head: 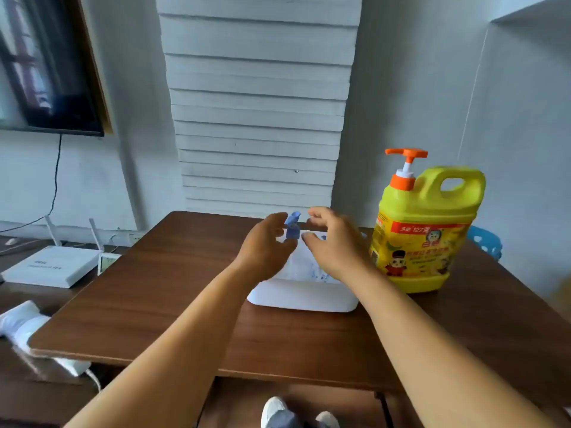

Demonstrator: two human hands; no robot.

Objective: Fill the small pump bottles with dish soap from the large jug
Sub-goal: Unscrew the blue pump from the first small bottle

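A large yellow dish soap jug with an orange pump stands upright at the right of the brown table. In the middle sits a white tub holding small pump bottles; one blue pump head sticks up above it. My left hand hovers just left of that blue pump, fingers apart and curled. My right hand is just right of it, fingers spread, covering most of the tub's contents. Neither hand clearly touches the pump.
A white router with two antennas lies on a lower surface to the left, with a white cloth bundle nearer me. A dark screen hangs on the wall. A blue stool shows behind the jug.
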